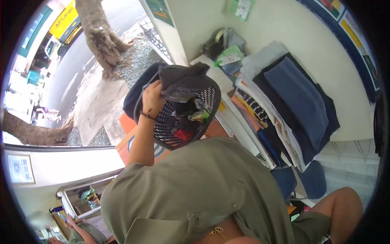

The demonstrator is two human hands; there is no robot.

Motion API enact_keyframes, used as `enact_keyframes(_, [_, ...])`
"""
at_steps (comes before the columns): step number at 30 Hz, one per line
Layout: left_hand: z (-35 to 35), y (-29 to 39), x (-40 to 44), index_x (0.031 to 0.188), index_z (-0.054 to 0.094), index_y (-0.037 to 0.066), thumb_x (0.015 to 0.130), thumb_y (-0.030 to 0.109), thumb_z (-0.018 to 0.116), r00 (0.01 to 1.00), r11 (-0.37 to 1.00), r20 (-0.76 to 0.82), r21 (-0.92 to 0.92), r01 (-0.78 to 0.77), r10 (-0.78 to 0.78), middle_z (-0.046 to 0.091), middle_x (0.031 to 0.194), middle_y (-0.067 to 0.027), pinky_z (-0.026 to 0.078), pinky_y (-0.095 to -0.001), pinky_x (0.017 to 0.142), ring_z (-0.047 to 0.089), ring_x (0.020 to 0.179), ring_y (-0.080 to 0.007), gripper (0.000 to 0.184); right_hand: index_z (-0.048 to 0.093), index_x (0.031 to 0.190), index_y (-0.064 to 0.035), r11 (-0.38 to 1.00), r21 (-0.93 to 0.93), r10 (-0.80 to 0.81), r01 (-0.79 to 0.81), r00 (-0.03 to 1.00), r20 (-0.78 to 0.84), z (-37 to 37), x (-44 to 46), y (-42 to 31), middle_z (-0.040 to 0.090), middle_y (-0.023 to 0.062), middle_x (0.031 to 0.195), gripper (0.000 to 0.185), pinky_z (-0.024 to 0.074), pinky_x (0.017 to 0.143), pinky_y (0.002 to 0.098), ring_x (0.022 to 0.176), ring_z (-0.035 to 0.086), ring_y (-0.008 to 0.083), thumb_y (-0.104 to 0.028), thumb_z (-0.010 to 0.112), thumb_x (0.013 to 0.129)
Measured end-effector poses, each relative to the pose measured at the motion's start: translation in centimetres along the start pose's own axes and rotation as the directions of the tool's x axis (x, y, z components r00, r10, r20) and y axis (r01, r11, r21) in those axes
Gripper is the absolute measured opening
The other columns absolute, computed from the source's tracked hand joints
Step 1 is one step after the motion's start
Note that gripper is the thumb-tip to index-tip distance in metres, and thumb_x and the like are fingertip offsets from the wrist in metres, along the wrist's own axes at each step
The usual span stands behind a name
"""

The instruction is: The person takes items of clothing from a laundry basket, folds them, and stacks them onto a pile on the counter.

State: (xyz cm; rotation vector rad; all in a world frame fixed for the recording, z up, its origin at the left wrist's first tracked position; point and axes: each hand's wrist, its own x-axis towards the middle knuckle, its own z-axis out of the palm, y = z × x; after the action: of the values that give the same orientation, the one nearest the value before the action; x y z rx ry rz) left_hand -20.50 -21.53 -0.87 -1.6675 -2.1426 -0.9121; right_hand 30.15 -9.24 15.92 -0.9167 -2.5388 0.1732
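Observation:
My left hand (152,99), with a dark bracelet at the wrist, is closed at the edge of a dark grey cloth (183,77). This cloth lies across the upper side of a dark plastic basket (211,95) with slotted walls. Inside the basket are crumpled dark cloths, a red piece (183,134) and a green-yellow piece (199,116). Just beyond my hand, a navy rounded item (136,95) sits against the basket's outer side. My fingertips are partly hidden by the cloth. My right hand is out of sight.
A stack of folded fabrics (298,97) rests on a white shelf (252,140) to the right. Smaller bundles (229,55) lie farther back. Orange surface (128,126) shows beneath the basket. Outside are a tree trunk (99,34) and yellow truck (65,20). Another person (87,234) is at lower left.

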Motion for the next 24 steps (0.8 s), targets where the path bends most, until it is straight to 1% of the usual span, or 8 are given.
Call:
enact_keyframes(6, [-3.0,4.6,6.5,0.108,0.067,0.004,0.069,-0.001,0.066,0.994,0.961,-0.086,-0.273,0.046,-0.072,0.066,0.106,-0.0199,0.051,-0.0359,0.082,0.065,0.096,-0.0369,0.04,0.048,0.135,-0.0042,0.998,0.031,0.048,-0.046,0.998,-0.051,-2.4,-1.2,-0.8,0.052,0.0139,0.136,0.053,0.035,0.107,0.0403,0.127,0.048,0.0246,-0.037,0.047,0.094])
enact_keyframes(10, [-3.8,9.5,11.8,0.097,0.069,-0.002,0.08,-0.001,0.069,0.946,0.935,-0.313,-0.301,-0.187,0.088,0.07,0.093,-0.0071,0.05,-0.0277,0.072,0.064,0.08,-0.0155,0.017,0.048,0.136,-0.0055,0.996,0.066,0.069,-0.06,0.987,-0.144,-5.5,-2.0,-1.7,0.052,0.0134,0.136,0.054,0.0362,0.106,0.041,0.127,0.048,0.0242,-0.04,0.048,0.094])
enact_keyframes(12, [-4.4,14.0,13.7,0.101,0.066,-0.003,0.079,0.002,0.07,0.97,0.767,-0.197,-0.641,-0.017,-0.144,0.071,0.094,-0.0088,0.049,-0.0281,0.075,0.066,0.084,-0.0154,0.023,0.048,0.136,-0.0061,0.994,0.08,0.091,-0.076,0.976,-0.2,-7.5,-2.1,-2.4,0.052,0.0131,0.135,0.055,0.0367,0.105,0.0413,0.126,0.049,0.024,-0.042,0.049,0.094])
enact_keyframes(15, [-4.3,21.2,18.5,0.1,0.07,-0.002,0.081,0.008,0.074,0.939,0.663,-0.345,-0.705,-0.251,-0.01,0.072,0.09,-0.0041,0.048,-0.0237,0.072,0.065,0.079,-0.0099,0.021,0.047,0.136,-0.007,0.983,0.142,0.156,-0.118,0.942,-0.298,-10.0,-2.0,-3.0,0.053,0.0127,0.135,0.057,0.0376,0.105,0.0418,0.126,0.049,0.0238,-0.044,0.05,0.093])
enact_keyframes(18, [-1.9,27.6,22.8,0.099,0.068,-0.003,0.083,0.014,0.071,0.989,0.232,-0.145,-0.962,-0.144,0.014,0.071,0.088,-0.0069,0.049,-0.0273,0.071,0.066,0.079,-0.0141,0.024,0.047,0.136,-0.0079,0.927,0.324,0.313,-0.187,0.862,-0.398,-10.5,-1.1,-1.8,0.053,0.0123,0.135,0.058,0.0385,0.104,0.0423,0.125,0.05,0.0235,-0.046,0.051,0.093])
enact_keyframes(19, [-1.9,30.5,23.5,0.108,0.064,-0.001,0.088,0.006,0.063,0.998,0.16,0.031,-0.987,0.023,0.048,0.069,0.095,-0.0066,0.052,-0.0296,0.072,0.065,0.078,-0.0153,0.021,0.047,0.137,-0.0082,0.886,0.416,0.386,-0.206,0.825,-0.413,-10.0,-0.5,-0.9,0.053,0.0122,0.135,0.058,0.0388,0.104,0.0424,0.125,0.05,0.0234,-0.047,0.052,0.093])
enact_keyframes(20, [-0.1,33.2,24.5,0.103,0.066,-0.001,0.087,0.008,0.065,0.991,-0.166,0.024,-0.985,0.045,0.13,0.069,0.086,-0.0052,0.05,-0.0279,0.069,0.065,0.076,-0.0165,0.018,0.047,0.137,-0.0085,0.823,0.524,0.472,-0.221,0.779,-0.412,-9.2,0.1,0.4,0.053,0.012,0.134,0.059,0.039,0.104,0.0426,0.125,0.05,0.0233,-0.048,0.052,0.093])
enact_keyframes(24, [10.1,38.2,26.8,0.107,0.061,-0.005,0.083,0.014,0.067,0.867,0.018,0.336,-0.935,0.355,0.367,0.068,0.092,-0.014,0.052,-0.0349,0.072,0.066,0.083,-0.0217,0.031,0.046,0.137,-0.0098,0.236,0.97,0.78,-0.064,0.608,-0.149,-3.0,0.7,6.5,0.053,0.0115,0.134,0.061,0.0402,0.103,0.0432,0.124,0.051,0.023,-0.051,0.053,0.092])
